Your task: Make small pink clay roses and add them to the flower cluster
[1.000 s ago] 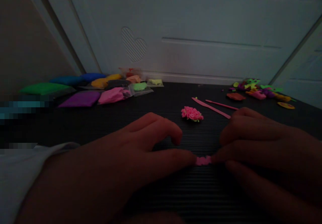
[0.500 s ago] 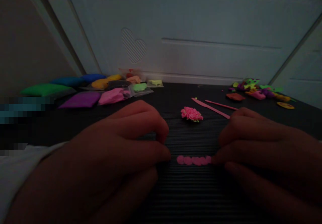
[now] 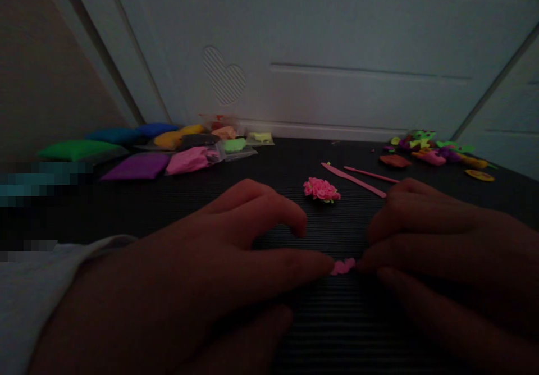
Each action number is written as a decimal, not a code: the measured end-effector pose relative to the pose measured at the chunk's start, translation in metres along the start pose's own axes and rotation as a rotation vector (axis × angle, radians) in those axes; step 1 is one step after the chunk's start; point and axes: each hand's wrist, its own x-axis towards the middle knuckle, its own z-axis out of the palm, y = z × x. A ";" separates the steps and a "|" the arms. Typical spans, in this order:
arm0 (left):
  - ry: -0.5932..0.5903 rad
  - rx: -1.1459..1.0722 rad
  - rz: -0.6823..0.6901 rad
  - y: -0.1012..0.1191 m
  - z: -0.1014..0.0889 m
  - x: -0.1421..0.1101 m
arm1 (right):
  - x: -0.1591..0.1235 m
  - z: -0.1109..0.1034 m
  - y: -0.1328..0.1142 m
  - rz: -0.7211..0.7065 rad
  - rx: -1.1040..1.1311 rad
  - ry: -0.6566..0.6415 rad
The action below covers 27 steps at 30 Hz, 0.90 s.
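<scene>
A short strip of flattened pink clay discs (image 3: pixel 344 266) lies on the dark ribbed tabletop, its left part covered by a thumb. My left hand (image 3: pixel 219 263) rests over the table with its thumb on the strip's left side and the index finger arched well apart from the thumb. At the opposite end, the fingertips of my right hand (image 3: pixel 446 251) are pressed together on the strip's tip, other fingers curled. Just beyond the hands sits a pink clay flower cluster (image 3: pixel 321 190) with small green bits at its base.
Two pink modelling tools, a flat blade (image 3: pixel 353 179) and a thin stick (image 3: pixel 370 174), lie behind my right hand. Bags of coloured clay, including a pink one (image 3: pixel 191 160), fill the back left. Colourful clay pieces (image 3: pixel 433 153) sit back right, before a white panelled surface (image 3: pixel 315 38).
My left hand drew back left, uncovering the whole row of discs, then came right again with its thumb onto the strip. My right hand stayed at the right end.
</scene>
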 end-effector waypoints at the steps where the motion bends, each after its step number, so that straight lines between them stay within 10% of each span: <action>1: -0.010 0.006 -0.006 0.000 0.001 0.000 | 0.000 0.000 0.000 0.003 -0.003 0.005; 27: 0.013 0.189 0.084 -0.001 0.015 0.010 | 0.008 0.002 0.013 0.015 0.149 -0.007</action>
